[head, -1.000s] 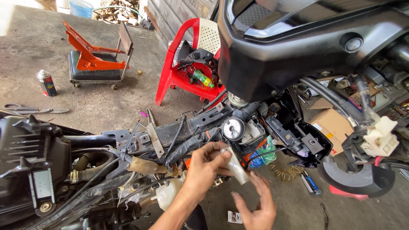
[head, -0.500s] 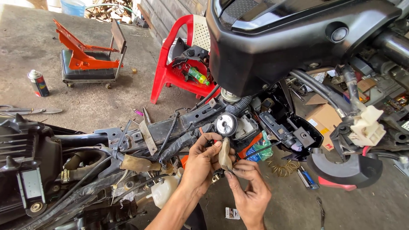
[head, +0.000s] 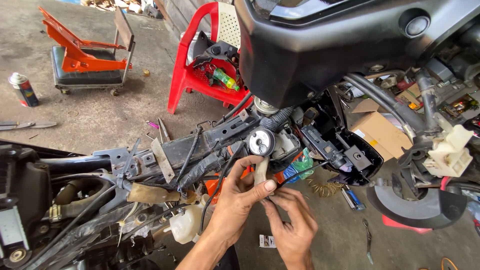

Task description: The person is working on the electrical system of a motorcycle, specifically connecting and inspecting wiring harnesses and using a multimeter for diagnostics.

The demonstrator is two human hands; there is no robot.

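Connector (head: pixel 261 172), pale beige, small, sits just below the round lock (head: pixel 261 142) on the stripped scooter frame (head: pixel 200 142). Left hand (head: pixel 240 197) pinches it between thumb and forefinger, closed on it. Right hand (head: pixel 292 225) lies just beneath, fingertips touching the black cable (head: pixel 300 172) near the connector's lower end; whether it grips anything cannot be told. Hands close together, touching.

Judged: connector light, rigid plastic, likely with brittle tabs; best held by the body, not by the wires. Cable thin and pliant.

Around: white reservoir (head: pixel 184 225) left of the forearm, black body panel (head: pixel 320 45) overhead, red chair (head: pixel 200 70) behind, cardboard box (head: pixel 380 132) to the right, orange creeper (head: pixel 85 57) and spray can (head: pixel 22 90) far left on the concrete floor (head: pixel 115 115)
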